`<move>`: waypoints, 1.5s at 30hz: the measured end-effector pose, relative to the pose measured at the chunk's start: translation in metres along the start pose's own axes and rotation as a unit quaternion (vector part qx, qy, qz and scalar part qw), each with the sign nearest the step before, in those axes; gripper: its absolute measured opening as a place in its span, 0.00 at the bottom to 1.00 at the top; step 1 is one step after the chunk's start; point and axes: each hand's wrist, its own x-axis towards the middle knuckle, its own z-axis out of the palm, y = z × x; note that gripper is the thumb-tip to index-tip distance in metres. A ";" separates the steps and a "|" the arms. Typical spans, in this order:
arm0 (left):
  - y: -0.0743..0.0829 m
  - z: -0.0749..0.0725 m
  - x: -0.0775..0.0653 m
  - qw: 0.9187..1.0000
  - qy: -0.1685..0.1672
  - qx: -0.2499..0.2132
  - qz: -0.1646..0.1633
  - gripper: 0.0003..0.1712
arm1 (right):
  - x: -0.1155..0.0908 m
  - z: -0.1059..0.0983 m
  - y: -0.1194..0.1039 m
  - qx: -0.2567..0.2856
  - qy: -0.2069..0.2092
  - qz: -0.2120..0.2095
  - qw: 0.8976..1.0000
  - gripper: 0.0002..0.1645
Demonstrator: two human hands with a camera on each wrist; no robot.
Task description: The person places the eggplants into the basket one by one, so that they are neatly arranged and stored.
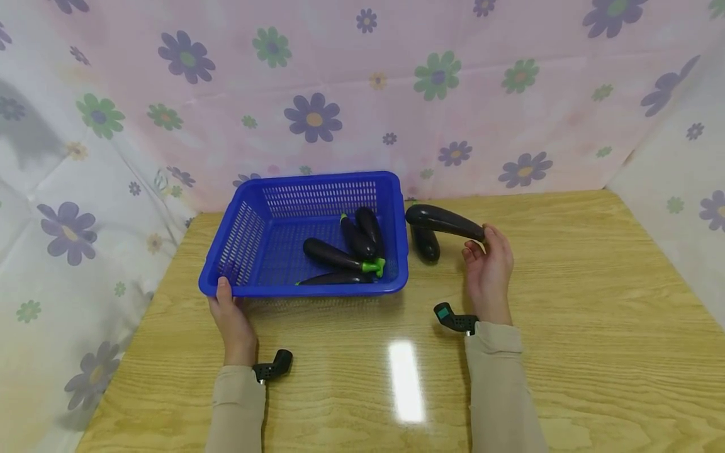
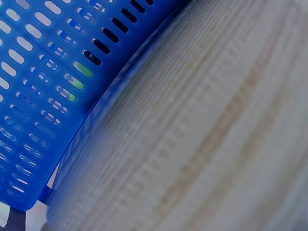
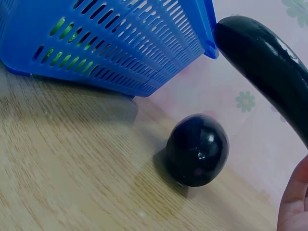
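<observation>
My left hand (image 1: 232, 321) grips the front left corner of a blue plastic basket (image 1: 306, 290), thumb over its rim and the other fingers hidden under it. Several dark eggplants (image 1: 331, 253) lie inside, mostly toward the right, some with green stems. My right hand (image 1: 489, 270) pinches one end of another eggplant (image 1: 444, 220), holding it above the table just right of the basket. Its far end is close to the basket's rim; whether they touch I cannot tell. Under it, one more eggplant (image 3: 198, 150) lies on the table beside the basket.
The wooden table (image 1: 595, 314) extends to both sides, with a bright light reflection near the front. Flower-patterned cloth (image 1: 362, 82) hangs behind it and at both sides. A black wrist device (image 1: 453, 319) sits on each wrist.
</observation>
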 end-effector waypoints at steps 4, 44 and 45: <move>0.001 0.001 0.002 1.000 -0.002 -0.003 0.005 0.27 | 0.000 0.003 -0.001 -0.005 0.000 0.001 1.000 0.15; 0.004 0.001 0.001 1.000 0.003 -0.013 0.001 0.27 | -0.011 0.025 0.007 0.005 -0.119 -0.047 0.992 0.14; 0.004 0.000 0.001 1.000 0.002 -0.010 -0.002 0.27 | -0.012 0.026 0.008 0.000 -0.128 -0.046 0.991 0.14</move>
